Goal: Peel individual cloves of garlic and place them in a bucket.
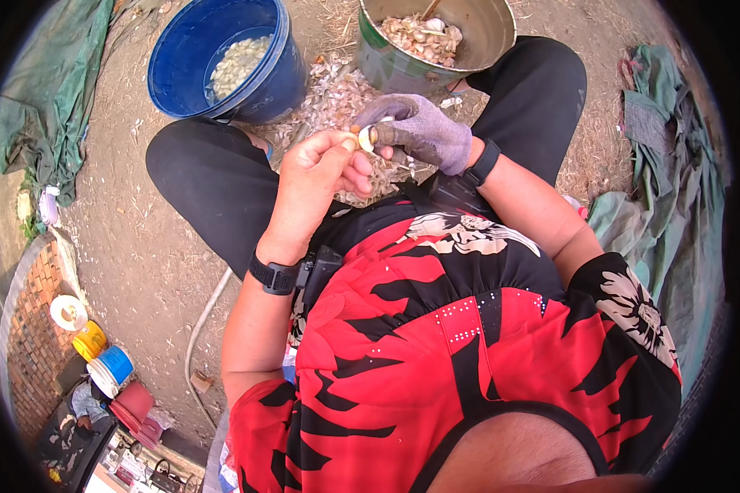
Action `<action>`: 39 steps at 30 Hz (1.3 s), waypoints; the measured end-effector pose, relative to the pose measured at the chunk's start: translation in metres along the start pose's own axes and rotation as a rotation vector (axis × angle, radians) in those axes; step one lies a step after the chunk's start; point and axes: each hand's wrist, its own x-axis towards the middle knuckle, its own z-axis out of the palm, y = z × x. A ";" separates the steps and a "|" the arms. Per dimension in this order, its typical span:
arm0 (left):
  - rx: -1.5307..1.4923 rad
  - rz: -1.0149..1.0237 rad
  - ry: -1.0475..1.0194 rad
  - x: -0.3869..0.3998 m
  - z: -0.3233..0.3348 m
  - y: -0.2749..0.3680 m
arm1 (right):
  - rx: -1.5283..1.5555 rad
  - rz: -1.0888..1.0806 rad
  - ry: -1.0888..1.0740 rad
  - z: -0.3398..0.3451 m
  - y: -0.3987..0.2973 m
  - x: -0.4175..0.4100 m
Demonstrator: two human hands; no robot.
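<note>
A pale garlic clove is between the fingertips of both hands, above the lap. My left hand, bare, pinches it from the left with thumb and forefinger. My right hand, in a grey-purple glove with dark, worn fingers, holds it from the right. Beneath the hands, a heap of loose garlic skins covers the ground. A blue plastic bucket at the upper left holds peeled cloves in liquid. A green and white metal bucket at the upper right holds unpeeled garlic and a wooden stick.
Bent knees in dark trousers flank the heap. Green cloth or netting lies at the far left, more at the right. A hose runs along the ground at the left. Beyond are small buckets, red chairs and another person.
</note>
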 end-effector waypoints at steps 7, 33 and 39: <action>0.032 0.029 -0.002 -0.002 -0.001 -0.002 | -0.075 -0.005 -0.021 -0.004 0.001 0.002; 0.500 0.330 0.192 0.003 -0.003 0.000 | 0.171 0.035 0.152 0.007 -0.006 0.000; 0.407 0.306 0.064 0.008 0.008 -0.008 | 0.164 0.016 0.173 0.001 0.004 0.005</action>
